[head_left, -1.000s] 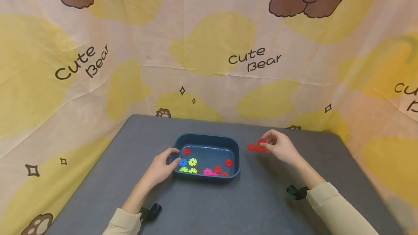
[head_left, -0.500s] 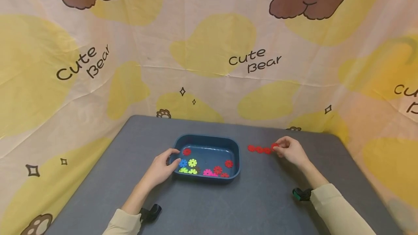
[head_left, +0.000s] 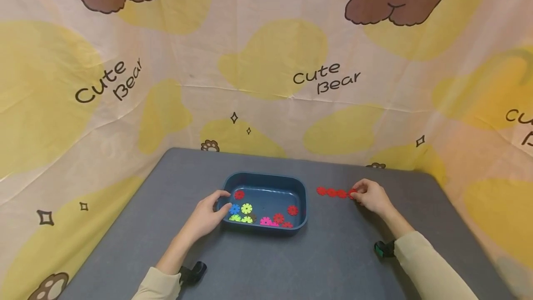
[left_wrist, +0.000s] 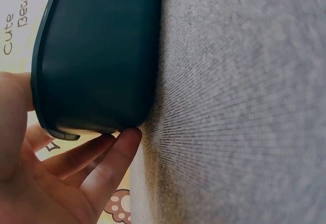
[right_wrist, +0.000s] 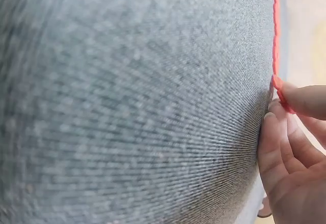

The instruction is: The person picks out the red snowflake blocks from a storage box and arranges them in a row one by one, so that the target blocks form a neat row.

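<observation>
A dark blue rectangular plastic box [head_left: 263, 186] stands on the grey table. My left hand [head_left: 207, 212] holds its left end, thumb over the rim and fingers against the outer wall, as the left wrist view also shows on the box [left_wrist: 99, 56]. Right of the box lies a row of red notched plastic discs [head_left: 331, 192]. At the row's right end my right hand [head_left: 372, 196] pinches one red disc [head_left: 351, 193] between thumb and fingers. That disc [right_wrist: 281, 94] is tilted in the right wrist view, its lower part partly covered by the thumb.
Inside the box lie several loose discs: red [head_left: 293, 210], yellow-green [head_left: 246, 208], blue [head_left: 234, 209] and pink [head_left: 265, 221]. The grey table [head_left: 283, 263] ends at a patterned cloth wall [head_left: 266, 82] behind and on both sides.
My right hand has moved right along the red discs, then slightly down, bringing one disc to the row's right end. The left hand has stayed on the box.
</observation>
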The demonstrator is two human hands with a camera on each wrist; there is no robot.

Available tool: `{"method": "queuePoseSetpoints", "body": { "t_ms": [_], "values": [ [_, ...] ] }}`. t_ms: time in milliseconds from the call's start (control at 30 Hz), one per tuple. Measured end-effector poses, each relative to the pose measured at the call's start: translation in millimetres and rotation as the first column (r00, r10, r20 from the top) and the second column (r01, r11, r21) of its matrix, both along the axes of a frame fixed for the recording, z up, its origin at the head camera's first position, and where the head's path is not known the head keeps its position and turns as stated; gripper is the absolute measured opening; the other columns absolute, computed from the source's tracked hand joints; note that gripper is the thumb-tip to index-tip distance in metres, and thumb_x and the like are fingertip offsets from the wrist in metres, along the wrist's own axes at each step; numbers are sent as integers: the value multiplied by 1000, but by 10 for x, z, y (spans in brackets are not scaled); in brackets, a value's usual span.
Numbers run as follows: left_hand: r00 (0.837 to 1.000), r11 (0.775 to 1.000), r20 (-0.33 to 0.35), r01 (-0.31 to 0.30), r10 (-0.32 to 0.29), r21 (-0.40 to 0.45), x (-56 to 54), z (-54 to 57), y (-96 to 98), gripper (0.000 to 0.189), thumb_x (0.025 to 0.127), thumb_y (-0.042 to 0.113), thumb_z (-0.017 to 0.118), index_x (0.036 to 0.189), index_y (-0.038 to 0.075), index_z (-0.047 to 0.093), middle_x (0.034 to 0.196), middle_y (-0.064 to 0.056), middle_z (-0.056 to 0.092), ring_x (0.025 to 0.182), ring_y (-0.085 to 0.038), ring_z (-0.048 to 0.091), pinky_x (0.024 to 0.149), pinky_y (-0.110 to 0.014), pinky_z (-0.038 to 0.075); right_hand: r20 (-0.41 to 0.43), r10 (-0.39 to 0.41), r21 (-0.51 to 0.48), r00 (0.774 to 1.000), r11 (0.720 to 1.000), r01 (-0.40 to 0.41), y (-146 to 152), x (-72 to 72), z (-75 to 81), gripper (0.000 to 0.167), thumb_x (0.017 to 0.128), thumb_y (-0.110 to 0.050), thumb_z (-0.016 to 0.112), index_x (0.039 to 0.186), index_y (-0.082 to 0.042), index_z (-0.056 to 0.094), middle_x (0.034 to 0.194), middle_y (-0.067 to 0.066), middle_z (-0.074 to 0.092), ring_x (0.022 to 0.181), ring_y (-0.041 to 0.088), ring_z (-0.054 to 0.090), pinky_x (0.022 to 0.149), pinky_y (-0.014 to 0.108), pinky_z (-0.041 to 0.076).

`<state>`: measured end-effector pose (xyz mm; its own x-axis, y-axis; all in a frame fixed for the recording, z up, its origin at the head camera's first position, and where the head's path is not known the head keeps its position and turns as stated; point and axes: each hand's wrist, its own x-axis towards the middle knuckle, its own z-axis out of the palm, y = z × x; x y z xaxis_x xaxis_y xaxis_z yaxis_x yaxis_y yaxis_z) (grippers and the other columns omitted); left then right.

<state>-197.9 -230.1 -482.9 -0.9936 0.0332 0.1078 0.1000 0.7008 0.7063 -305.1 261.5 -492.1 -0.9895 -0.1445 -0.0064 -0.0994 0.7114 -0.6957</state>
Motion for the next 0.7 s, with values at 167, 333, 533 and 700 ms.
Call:
{"method": "queuePoseSetpoints", "body": {
  "t_ms": [167, 333, 533, 700],
  "values": [
    [1000, 1000, 0, 4, -4, -3, 6, 5, -4, 37, 98, 26, 69, 132, 13, 63, 134, -12, 63, 106, -26, 57, 95, -53, 49, -2, 14, 46, 1000, 999, -14, -13, 1, 46, 18, 95, -10, 70, 107, 2, 65, 82, 6, 66, 65, 18, 61, 59, 35, 51],
    [1000, 1000, -4, 9, -9, -3, 19, 29, -4, 36, 98, 25, 69, 131, 12, 63, 133, -12, 64, 102, -26, 57, 92, -52, 50, -13, 33, 73, 999, 997, -32, -12, 10, 91, 19, 95, -10, 69, 108, 3, 64, 83, 8, 62, 65, 17, 61, 58, 34, 51],
    [1000, 1000, -9, 14, -14, -9, 14, 41, -4, 36, 98, 24, 68, 132, 11, 63, 135, -14, 63, 111, -30, 58, 97, -55, 49, -48, 29, 67, 998, 997, -26, 4, 21, 166, 19, 96, -10, 68, 110, 3, 64, 86, 9, 65, 67, 19, 62, 61, 35, 51],
    [1000, 1000, -9, 15, -15, -8, 4, 35, -6, 37, 98, 24, 68, 132, 11, 62, 135, -14, 63, 112, -31, 58, 98, -56, 48, -99, 39, 67, 994, 997, -33, -20, 48, 280, 18, 98, -13, 67, 111, 0, 65, 89, 9, 66, 69, 19, 61, 62, 36, 49]
  ]
}}
